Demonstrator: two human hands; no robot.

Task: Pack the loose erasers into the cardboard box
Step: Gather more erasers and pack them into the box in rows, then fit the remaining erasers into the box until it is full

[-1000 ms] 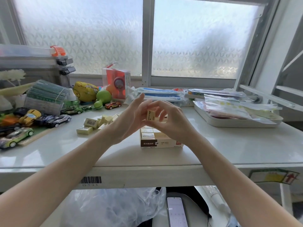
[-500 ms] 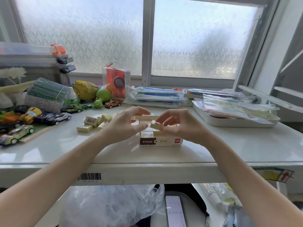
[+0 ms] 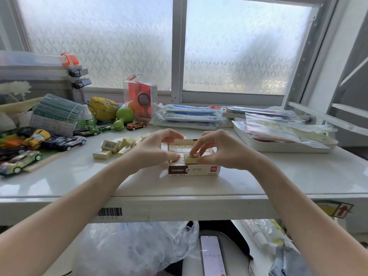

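Right hand (image 3: 221, 151) pinches one eraser (image 3: 191, 157) between thumb and fingertips, holding it over the front row of the box (image 3: 194, 169); the eraser looks partly seated, its top still standing above the box rim. Left hand (image 3: 154, 151) is curled at the box's left wall, thumb and forefinger near the eraser on the side opposite the pinch; whether they touch the eraser or only steady the box I cannot tell. Behind the pinch, the box already shows rows of packed erasers, label side up. The pile (image 3: 117, 145) of loose erasers lies on the table (image 3: 278, 176), well to the left of the grip, beyond the left hand. Judgement: the step in hand is seating this eraser into an open slot at the front of the box. To do it well, keep the eraser square to its neighbours, long edges parallel to the box wall, and lower it straight instead of tipping one corner in first. The fit looks snug, so a skewed entry would likely jam or lift the adjacent eraser. Left hand should brace the box against sliding. Release the pinch only once the top sits flush with the row behind. Many erasers remain, so the task is partway done.
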